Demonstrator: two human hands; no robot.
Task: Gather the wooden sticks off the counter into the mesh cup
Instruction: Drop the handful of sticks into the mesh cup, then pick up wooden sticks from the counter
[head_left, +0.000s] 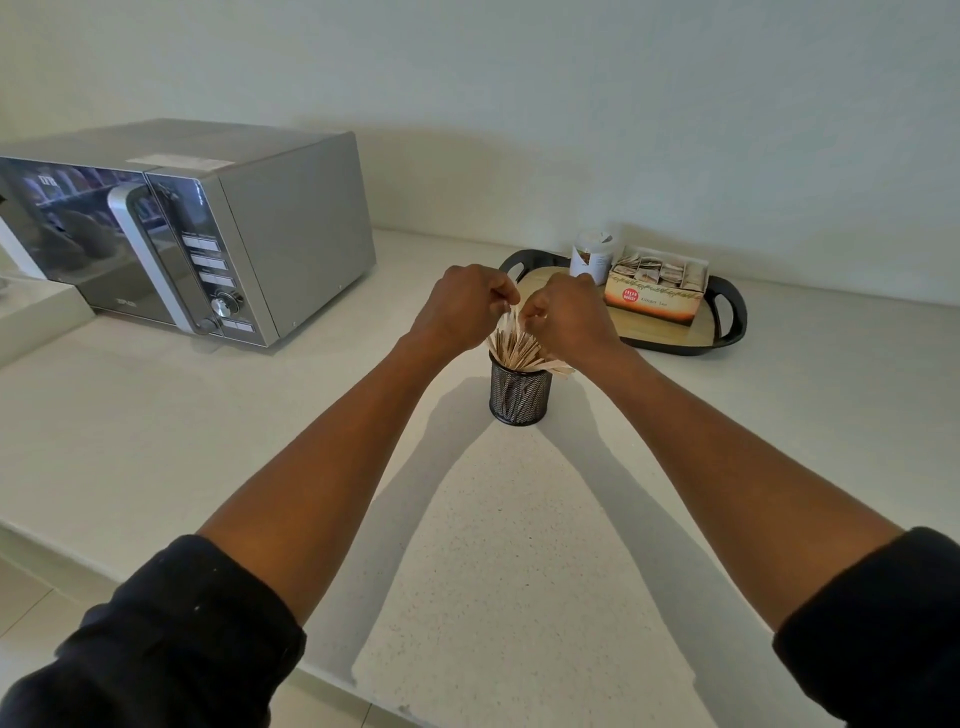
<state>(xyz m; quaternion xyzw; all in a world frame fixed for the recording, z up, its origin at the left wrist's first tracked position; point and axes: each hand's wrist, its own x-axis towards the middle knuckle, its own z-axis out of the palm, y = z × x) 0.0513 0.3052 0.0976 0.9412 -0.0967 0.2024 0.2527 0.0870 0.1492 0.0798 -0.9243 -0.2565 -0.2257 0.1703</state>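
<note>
Both grips, left hand (462, 304) and right hand (563, 312), pinch the sticks (514, 345) standing in the cup (519, 395) on the desk (519, 519) (final settling, seemingly); next, release gently without tipping it.

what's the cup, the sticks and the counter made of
Cup: black metal mesh, by its see-through weave. Sticks: pale, unfinished wood, thin and flat. Counter: probably speckled stone or composite, off-white with a smooth matte look.

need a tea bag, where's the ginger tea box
The ginger tea box sits on the black-handled tray at the counter's right rear, beside a white jar.
</note>
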